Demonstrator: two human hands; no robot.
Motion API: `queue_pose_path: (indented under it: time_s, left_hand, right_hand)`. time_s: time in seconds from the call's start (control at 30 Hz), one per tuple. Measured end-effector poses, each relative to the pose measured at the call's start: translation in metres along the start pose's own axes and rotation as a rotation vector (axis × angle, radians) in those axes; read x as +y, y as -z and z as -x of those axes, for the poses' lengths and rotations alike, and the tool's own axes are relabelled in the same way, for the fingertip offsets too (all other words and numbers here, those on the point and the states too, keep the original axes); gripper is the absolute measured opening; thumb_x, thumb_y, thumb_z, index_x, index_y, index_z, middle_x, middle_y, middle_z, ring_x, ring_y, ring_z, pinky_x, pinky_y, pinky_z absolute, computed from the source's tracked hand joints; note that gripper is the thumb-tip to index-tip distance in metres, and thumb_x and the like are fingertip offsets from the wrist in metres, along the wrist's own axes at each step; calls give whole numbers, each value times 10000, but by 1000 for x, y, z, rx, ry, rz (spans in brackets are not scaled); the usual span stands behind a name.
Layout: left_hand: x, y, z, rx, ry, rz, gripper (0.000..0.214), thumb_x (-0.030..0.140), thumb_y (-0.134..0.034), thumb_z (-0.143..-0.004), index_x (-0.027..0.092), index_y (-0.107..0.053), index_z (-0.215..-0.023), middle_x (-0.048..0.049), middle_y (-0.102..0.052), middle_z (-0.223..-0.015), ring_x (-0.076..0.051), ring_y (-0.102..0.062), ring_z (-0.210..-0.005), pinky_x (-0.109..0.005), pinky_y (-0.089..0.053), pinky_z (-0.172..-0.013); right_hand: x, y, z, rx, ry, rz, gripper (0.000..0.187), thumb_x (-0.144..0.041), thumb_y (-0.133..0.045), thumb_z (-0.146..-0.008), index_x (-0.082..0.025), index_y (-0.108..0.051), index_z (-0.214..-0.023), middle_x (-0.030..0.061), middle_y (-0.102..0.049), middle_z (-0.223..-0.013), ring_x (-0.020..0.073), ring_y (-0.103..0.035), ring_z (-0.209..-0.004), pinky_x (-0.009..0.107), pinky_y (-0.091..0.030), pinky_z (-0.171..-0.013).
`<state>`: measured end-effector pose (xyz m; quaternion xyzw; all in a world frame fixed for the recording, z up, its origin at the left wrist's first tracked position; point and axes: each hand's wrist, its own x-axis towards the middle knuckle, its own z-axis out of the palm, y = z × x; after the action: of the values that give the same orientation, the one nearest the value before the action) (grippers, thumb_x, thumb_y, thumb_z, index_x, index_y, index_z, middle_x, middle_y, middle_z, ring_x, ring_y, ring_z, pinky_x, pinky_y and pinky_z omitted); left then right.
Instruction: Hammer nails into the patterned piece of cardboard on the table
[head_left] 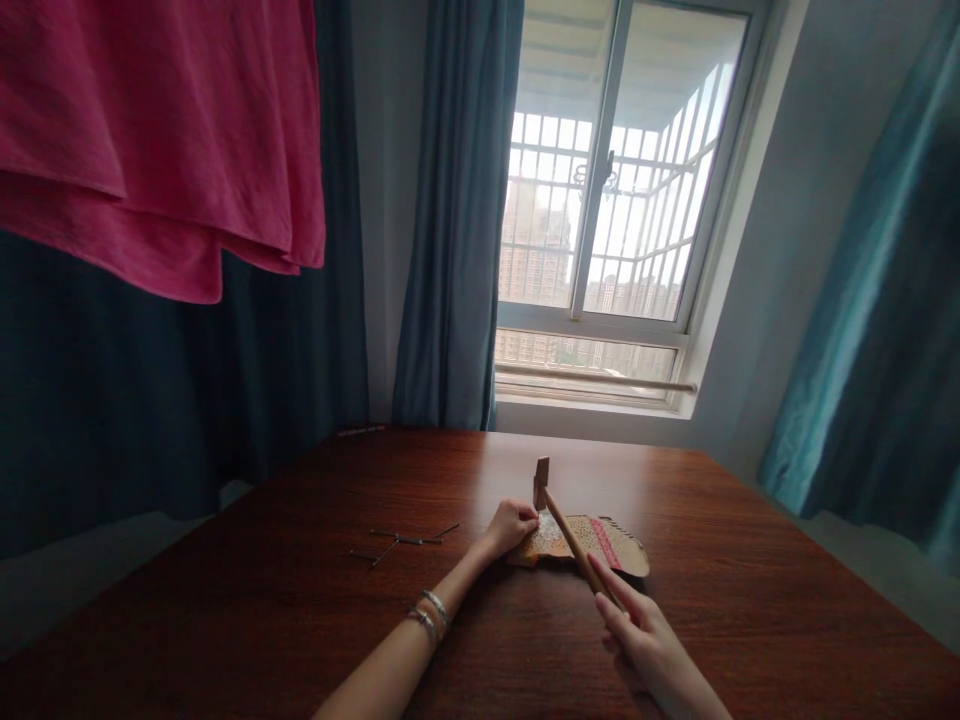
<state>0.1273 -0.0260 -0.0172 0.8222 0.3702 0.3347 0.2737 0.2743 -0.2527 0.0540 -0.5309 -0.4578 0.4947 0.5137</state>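
My right hand [637,630] is closed around the wooden handle of a small hammer [559,520], whose head is raised just above the far left edge of a flat, perforated wooden piece [600,545] with a pink strip across it. My left hand [512,524] rests on the left end of that piece, fingers pinched together right under the hammer head. What the fingers pinch is too small to make out. Bracelets circle my left wrist.
Several thin dark metal pins or nails [401,543] lie loose on the brown wooden table [300,600], left of my left hand. Blue curtains [457,220] flank a window beyond the table's far edge. Pink cloth [165,140] hangs at upper left.
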Motion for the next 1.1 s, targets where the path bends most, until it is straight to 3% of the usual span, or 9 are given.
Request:
queue_pose_path:
  time_s: [0.27, 0.4, 0.57, 0.8, 1.1]
  left_hand:
    - [-7, -3, -1, 25, -69, 10, 197, 230, -539, -702, 133, -709, -726, -31, -658, -717, -124, -552, -653, -197, -383, -609]
    - [-7, -3, -1, 19, -76, 3, 194, 211, -534, -712, 139, -714, -724, -26, -650, -694, -114, -545, -629, -191, -375, -589]
    - [-7, -2, 0, 16, -87, -5, 199, 203, -529, -717, 140, -717, -705, -21, -641, -655, -107, -536, -600, -189, -361, -563]
    - [-4, 0, 2, 25, -88, 14, 205, 211, -529, -711, 143, -721, -733, -32, -659, -701, -119, -555, -629, -194, -376, -574]
    - [0, 0, 3, 23, -68, -1, 212, 212, -519, -711, 145, -720, -720, -33, -663, -713, -125, -555, -634, -207, -393, -606]
  right_hand:
    - [-4, 3, 2, -38, -76, -16, 822, -579, -517, -718, -180, -228, -1375, -104, -355, -487, 5, -173, -314, 133, -106, -297]
    - [-1, 2, 1, -27, -68, -35, 833, -579, -553, -689, -177, -267, -1361, -97, -363, -491, 10, -223, -330, 127, -120, -306]
    - [-1, 0, 1, 12, -64, -68, 889, -597, -545, -678, -156, -216, -1378, -108, -346, -478, 0, -151, -318, 131, -93, -296]
    - [-15, 2, 4, -53, -73, -30, 785, -538, -523, -733, -176, -242, -1370, -92, -390, -492, 4, -201, -311, 125, -128, -287]
    - [-6, 0, 1, -11, -108, -60, 826, -568, -538, -703, -200, -229, -1375, -90, -414, -475, -7, -182, -283, 115, -87, -277]
